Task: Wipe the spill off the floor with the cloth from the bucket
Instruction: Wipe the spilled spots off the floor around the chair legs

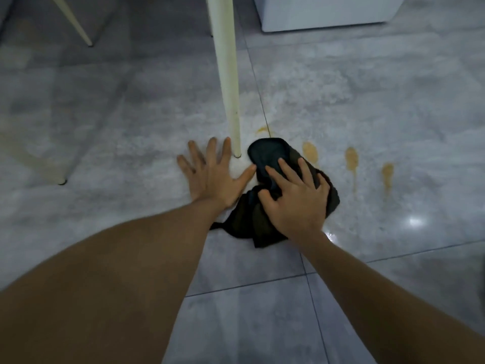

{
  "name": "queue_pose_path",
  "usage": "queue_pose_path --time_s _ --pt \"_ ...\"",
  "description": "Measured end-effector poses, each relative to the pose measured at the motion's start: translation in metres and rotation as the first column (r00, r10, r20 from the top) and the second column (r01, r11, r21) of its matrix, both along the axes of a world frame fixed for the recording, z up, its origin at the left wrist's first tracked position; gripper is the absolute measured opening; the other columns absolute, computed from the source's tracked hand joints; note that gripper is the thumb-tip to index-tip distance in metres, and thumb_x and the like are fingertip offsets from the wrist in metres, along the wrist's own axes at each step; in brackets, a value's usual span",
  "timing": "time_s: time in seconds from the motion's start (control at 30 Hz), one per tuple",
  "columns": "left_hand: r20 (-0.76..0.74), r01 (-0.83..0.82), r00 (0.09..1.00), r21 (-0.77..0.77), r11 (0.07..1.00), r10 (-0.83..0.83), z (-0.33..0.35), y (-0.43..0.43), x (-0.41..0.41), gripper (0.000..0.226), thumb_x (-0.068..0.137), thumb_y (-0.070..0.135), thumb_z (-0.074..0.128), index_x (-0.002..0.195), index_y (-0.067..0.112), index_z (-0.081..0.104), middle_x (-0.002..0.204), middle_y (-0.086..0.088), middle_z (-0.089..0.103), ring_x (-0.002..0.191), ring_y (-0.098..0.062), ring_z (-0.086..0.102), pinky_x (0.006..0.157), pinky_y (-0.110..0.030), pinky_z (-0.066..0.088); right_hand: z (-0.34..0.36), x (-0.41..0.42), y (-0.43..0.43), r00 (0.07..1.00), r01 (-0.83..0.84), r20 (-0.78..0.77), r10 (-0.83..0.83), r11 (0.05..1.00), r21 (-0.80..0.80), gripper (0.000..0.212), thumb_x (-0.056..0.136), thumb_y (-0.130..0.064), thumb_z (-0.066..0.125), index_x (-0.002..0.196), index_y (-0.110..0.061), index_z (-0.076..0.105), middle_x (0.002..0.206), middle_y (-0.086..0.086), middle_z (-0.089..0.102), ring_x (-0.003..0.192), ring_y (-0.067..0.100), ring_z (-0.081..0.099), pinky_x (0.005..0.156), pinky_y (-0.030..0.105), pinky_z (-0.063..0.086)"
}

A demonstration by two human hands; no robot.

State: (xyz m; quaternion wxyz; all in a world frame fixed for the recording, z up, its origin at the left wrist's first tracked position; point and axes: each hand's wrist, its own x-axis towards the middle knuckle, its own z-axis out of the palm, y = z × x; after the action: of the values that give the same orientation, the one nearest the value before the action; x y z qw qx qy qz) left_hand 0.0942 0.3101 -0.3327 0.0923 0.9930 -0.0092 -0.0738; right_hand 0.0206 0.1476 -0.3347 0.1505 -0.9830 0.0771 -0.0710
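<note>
- the left hand (214,174) lies flat on the grey tiled floor (105,127) with the fingers spread; it grasps nothing and seems only to carry the person's weight.
- just to the right of its fingertips stands a cream furniture leg (227,82), its foot on the tile between the left hand and the cloth.
- the cloth (265,153) is dark and crumpled, lying on the floor close beside the leg; its folds fall loosely, so i judge it soft and limp, probably damp and a little heavy, not fragile.
- the right hand (295,198) presses on top of the cloth with bent fingers that dig into the fabric; it is a pressing hold from above, not a closed fist around it.
- i think the best hold is this one: palm on the bunched middle, so the loose edges do not drag behind.
- to the right of the cloth, orange-brown spill marks (351,158) are on the tile, not yet wiped, with a small one near the tile joint behind the cloth.
- the glossy floor looks slippery when wet.
- no bucket is in view.
</note>
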Motion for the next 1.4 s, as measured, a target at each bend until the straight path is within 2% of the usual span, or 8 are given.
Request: queue_pose_path --time_s 0.1,0.23,0.47,0.63,0.73,0.93,1.13,1.4 --pt "0.007 -0.020 1.000 0.034 0.999 0.019 -0.003 -0.002 -0.003 0.091 0.084 0.087 0.009 0.159 0.037 0.010 0.169 0.001 0.003 0.151 -0.043 -0.015 0.116 -0.067 -0.007 0.004 0.020 -0.006 0.996 0.075 -0.043 -0.076 0.997 -0.025 0.055 0.086 -0.065 0.045 0.135 -0.046 0.059 0.154 -0.013 0.046 0.151 0.023 0.027 0.115 0.059 0.020" --pt "0.020 0.002 1.000 0.051 0.999 -0.003 -0.004 0.003 -0.002 0.071 0.094 0.065 0.005 0.160 0.037 0.003 0.170 0.002 0.001 0.152 -0.041 -0.012 0.118 -0.066 -0.005 0.008 0.094 0.005 0.993 0.096 -0.075 -0.095 0.995 0.009 0.057 0.086 -0.067 0.044 0.137 -0.046 0.057 0.157 -0.010 0.044 0.152 0.026 0.024 0.116 0.060 0.016" --pt "0.032 0.004 0.999 0.036 0.999 -0.005 -0.004 0.004 -0.002 0.062 0.102 0.057 0.011 0.160 0.036 0.003 0.170 0.003 0.001 0.153 -0.037 -0.011 0.119 -0.063 -0.004 -0.003 0.084 -0.011 0.982 -0.182 0.042 0.183 0.983 -0.030 0.053 0.085 -0.063 0.044 0.129 -0.044 0.065 0.147 -0.012 0.055 0.147 0.023 0.037 0.114 0.057 0.026" --pt "0.059 0.002 0.998 -0.004 1.000 -0.002 -0.007 0.006 -0.005 0.064 0.101 0.057 0.015 0.160 0.034 0.008 0.170 0.004 0.004 0.154 -0.036 -0.011 0.120 -0.063 -0.004 0.005 0.125 -0.015 0.996 0.069 -0.049 -0.069 0.998 0.005 0.058 0.084 -0.068 0.039 0.135 -0.047 0.059 0.154 -0.013 0.047 0.151 0.022 0.027 0.115 0.059 0.020" --pt "0.042 0.008 0.999 -0.005 1.000 -0.007 -0.008 0.006 0.000 0.062 0.101 0.055 0.012 0.160 0.036 0.004 0.170 0.005 0.000 0.154 -0.034 -0.015 0.119 -0.063 -0.006 0.005 0.157 0.006 0.997 0.007 -0.077 -0.007 1.000 0.000 0.057 0.087 -0.069 0.039 0.137 -0.048 0.056 0.157 -0.012 0.044 0.152 0.025 0.023 0.116 0.059 0.017" --pt "0.022 0.008 1.000 0.016 1.000 -0.008 -0.005 0.006 0.001 0.060 0.103 0.051 0.012 0.160 0.035 0.005 0.170 0.004 0.001 0.154 -0.032 -0.013 0.119 -0.063 -0.006 -0.001 0.103 -0.022 0.987 -0.156 0.047 0.156 0.988 -0.007 0.052 0.086 -0.062 0.044 0.128 -0.042 0.067 0.147 -0.011 0.056 0.147 0.023 0.037 0.113 0.057 0.026" --pt "-0.002 0.018 1.000 0.038 0.999 -0.018 -0.005 0.005 0.003 0.060 0.103 0.051 0.011 0.160 0.034 0.004 0.170 0.005 -0.004 0.154 -0.029 -0.016 0.119 -0.064 -0.008 0.006 0.132 -0.009 0.995 0.072 -0.072 -0.071 0.997 0.007 0.056 0.084 -0.067 0.041 0.133 -0.049 0.060 0.154 -0.014 0.047 0.151 0.022 0.026 0.116 0.059 0.018" --pt "-0.001 0.063 0.998 0.070 0.996 -0.063 -0.004 0.008 0.004 0.068 0.099 0.059 0.008 0.160 0.029 0.008 0.170 0.001 -0.001 0.154 -0.030 -0.012 0.118 -0.066 -0.005 -0.002 0.036 -0.009 0.996 0.012 0.085 -0.013 1.000 0.009 0.046 0.085 -0.057 0.051 0.125 -0.043 0.069 0.144 -0.012 0.058 0.144 0.023 0.041 0.115 0.056 0.025"
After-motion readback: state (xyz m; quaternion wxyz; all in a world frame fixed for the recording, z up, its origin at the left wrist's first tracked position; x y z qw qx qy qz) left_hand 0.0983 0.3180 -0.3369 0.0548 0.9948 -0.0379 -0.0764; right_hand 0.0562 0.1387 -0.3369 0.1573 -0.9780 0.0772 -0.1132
